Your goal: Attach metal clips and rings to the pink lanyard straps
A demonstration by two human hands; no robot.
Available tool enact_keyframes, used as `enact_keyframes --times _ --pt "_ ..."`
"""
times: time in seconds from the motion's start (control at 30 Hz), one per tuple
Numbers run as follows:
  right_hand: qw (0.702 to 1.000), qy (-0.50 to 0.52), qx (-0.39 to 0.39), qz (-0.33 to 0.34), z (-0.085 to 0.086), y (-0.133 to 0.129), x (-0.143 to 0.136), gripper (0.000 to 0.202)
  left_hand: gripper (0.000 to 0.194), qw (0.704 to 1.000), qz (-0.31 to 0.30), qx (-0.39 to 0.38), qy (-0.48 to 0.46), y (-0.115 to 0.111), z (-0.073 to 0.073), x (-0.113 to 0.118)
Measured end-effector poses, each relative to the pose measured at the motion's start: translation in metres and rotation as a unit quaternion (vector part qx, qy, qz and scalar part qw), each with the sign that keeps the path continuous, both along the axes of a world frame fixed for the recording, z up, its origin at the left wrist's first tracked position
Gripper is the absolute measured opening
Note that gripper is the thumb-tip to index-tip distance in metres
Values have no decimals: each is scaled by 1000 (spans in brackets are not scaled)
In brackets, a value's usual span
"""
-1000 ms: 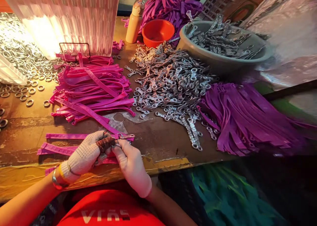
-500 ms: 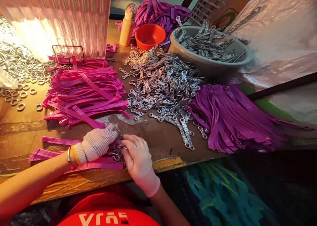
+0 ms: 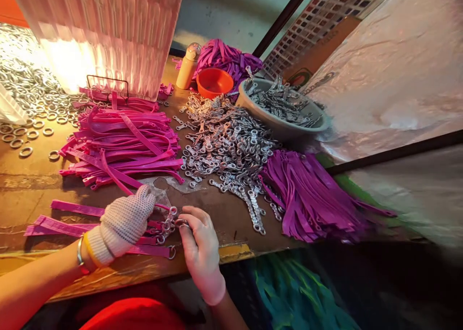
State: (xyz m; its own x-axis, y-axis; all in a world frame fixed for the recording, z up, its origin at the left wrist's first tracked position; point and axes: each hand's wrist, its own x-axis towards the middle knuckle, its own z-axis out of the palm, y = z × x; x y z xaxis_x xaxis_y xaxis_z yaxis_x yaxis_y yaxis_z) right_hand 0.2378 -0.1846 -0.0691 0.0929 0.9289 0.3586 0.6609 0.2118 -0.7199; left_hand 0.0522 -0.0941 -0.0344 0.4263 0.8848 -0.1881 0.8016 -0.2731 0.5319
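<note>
My left hand (image 3: 126,219), in a white knit glove with dark dots, is closed around a pink strap (image 3: 115,175) that runs up to the pile. The strap's end shows on the glove's right side, beside linked silver metal pieces (image 3: 169,224). My right hand (image 3: 202,250), in a thin pale glove, pinches a metal ring (image 3: 183,222) between thumb and fingers, just right of those links. Several pink straps (image 3: 58,227) lie under and around my left wrist. One of them ends in a metal ring (image 3: 171,252) near the table edge.
A pink strap pile (image 3: 123,142) lies beyond my left hand, with a heap of metal links (image 3: 231,142) to its right. Purple straps (image 3: 311,199) hang over the right edge. Behind stand a grey basin (image 3: 285,127), red bowl (image 3: 213,85) and bottle (image 3: 187,69). Loose rings (image 3: 36,93) cover the left.
My left hand has moved left, away from my right hand, and a strap now stretches from the pile to it. The linked metal pieces are more exposed between the hands. The camera view has shifted.
</note>
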Motion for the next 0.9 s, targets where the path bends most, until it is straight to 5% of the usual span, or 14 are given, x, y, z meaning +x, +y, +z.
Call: enact_keyframes --times 0.1,0.23,0.5,0.7,0.9 --pt "990 126 -62 28 17 9 -6 19 43 999 -33 42 8 -4 0 -16" --pt "969 202 -108 89 32 20 -24 20 33 994 3 54 -93 -11 0 -31" --pt "983 176 -45 34 24 22 -56 21 43 947 11 -18 -320 -27 -12 -23" --pt "990 140 -21 14 22 17 -49 21 17 920 89 -115 -365 -31 -3 -30" --pt "991 42 -31 121 38 15 -47 28 41 800 160 -356 -456 -38 5 -47"
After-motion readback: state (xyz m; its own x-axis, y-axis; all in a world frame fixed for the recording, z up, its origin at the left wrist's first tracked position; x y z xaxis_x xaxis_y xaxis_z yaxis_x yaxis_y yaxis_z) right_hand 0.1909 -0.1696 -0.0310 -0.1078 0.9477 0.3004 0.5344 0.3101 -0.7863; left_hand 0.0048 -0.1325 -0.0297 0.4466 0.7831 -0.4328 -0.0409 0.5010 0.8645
